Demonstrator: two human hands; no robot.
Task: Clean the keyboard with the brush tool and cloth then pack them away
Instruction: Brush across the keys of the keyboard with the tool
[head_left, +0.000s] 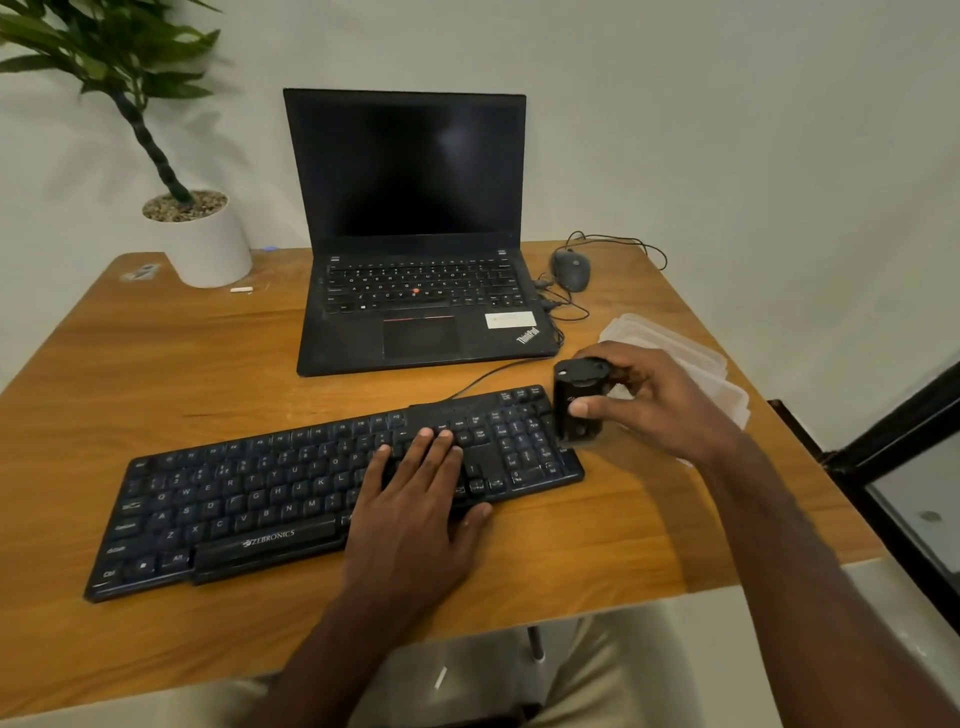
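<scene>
Black and glossy, the keyboard (322, 499) lies slanted on the wooden table (156, 374). Left hand (415, 499) rests flat on its keys, fingers straight. Right hand (660, 400) grips a stubby black brush tool (579, 402) upright at the keyboard's right end, before a laptop (415, 234).

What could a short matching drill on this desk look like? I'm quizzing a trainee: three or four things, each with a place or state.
Things:
1. left hand
2. right hand
3. mouse
4. laptop

States:
A. open, screen dark
B. flat on the keyboard
C. grips the black brush tool
D. right of the laptop

Pairs: 1-B, 2-C, 3-D, 4-A
</scene>
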